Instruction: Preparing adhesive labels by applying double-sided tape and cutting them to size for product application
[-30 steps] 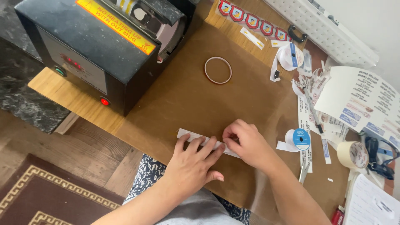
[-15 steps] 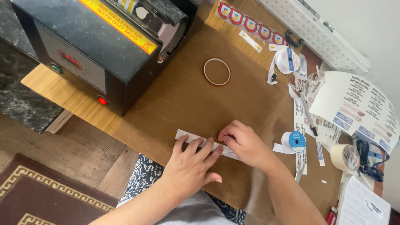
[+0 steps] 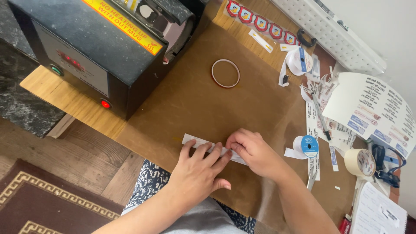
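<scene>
Head view, looking down at a wooden table (image 3: pixel 65 97) covered by a brown paper-like sheet (image 3: pixel 195 104). Both bare hands press on a narrow white paper strip (image 3: pixel 195 141) lying flat on the brown sheet near the table's front edge. Left hand (image 3: pixel 197 173) is flat, fingers spread, fingertips on the strip's middle, not gripping, just pinning it down. Right hand (image 3: pixel 251 151) sits at the strip's right end, fingers curled together and pinched down on the paper; thumb hidden, so exact pinch can't be told. The two hands touch or nearly touch at the fingertips. Strip's left end pokes out free past the left hand. Back left: black box-shaped heat press machine (image 3: pixel 108 47) with yellow label strip on top, a lit red button and a green button on its front. Centre back, well apart from the hands: thin ring of amber tape (image 3: pixel 225 73) flat on the sheet. Right of the right hand, near: small white spool with blue label (image 3: pixel 306 146), with white paper offcuts (image 3: pixel 318 130) around it. Further right: beige roll of masking tape (image 3: pixel 359 162), a curled printed white sheet (image 3: pixel 372 108), a notebook (image 3: pixel 377 212) at the bottom right corner. Far back: row of red-blue badge stickers (image 3: pixel 260 22), another white tape roll (image 3: pixel 299 60), white perforated panel (image 3: pixel 333 34). Floor below left: patterned brown rug (image 3: pixel 39 203).
</scene>
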